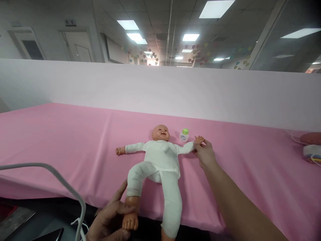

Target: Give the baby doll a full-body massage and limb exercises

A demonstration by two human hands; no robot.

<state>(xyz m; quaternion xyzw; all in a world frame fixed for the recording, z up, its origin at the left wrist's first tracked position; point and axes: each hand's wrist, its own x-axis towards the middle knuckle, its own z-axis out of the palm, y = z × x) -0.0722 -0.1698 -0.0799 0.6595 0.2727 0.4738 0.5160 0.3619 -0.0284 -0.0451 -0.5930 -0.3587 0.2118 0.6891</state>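
Plastic baby doll in a white cloth romper (160,160) is lying face-up on the pink tablecloth-covered table (62,140), arms spread out, head pointing away toward the pale partition wall (100,83). Legs are hanging over the near table edge.

Left hand (110,222) is gripping the doll's bare ankle and foot (130,219) at the bottom of the frame, below the table edge; fingers wrapped round it, thumb across the front. Clamped on.

Right hand (204,154) is reaching out with the arm stretched across the cloth, fingertips pinching the doll's small hand (199,139) at the end of its sleeve. Closed on it, pinch grip, not a full wrap.

Small white bottle with a green cap (184,135) is standing upright on the cloth, just beside the doll's head, between the head and the pinched hand, not touching either.

A second doll head with some white wrapped item and cables (312,144) is sitting at the far right edge of the table, well apart. A white cable (62,182) is arcing across the lower left, in front of the table. Dark flat object at bottom left, too cropped to tell what.
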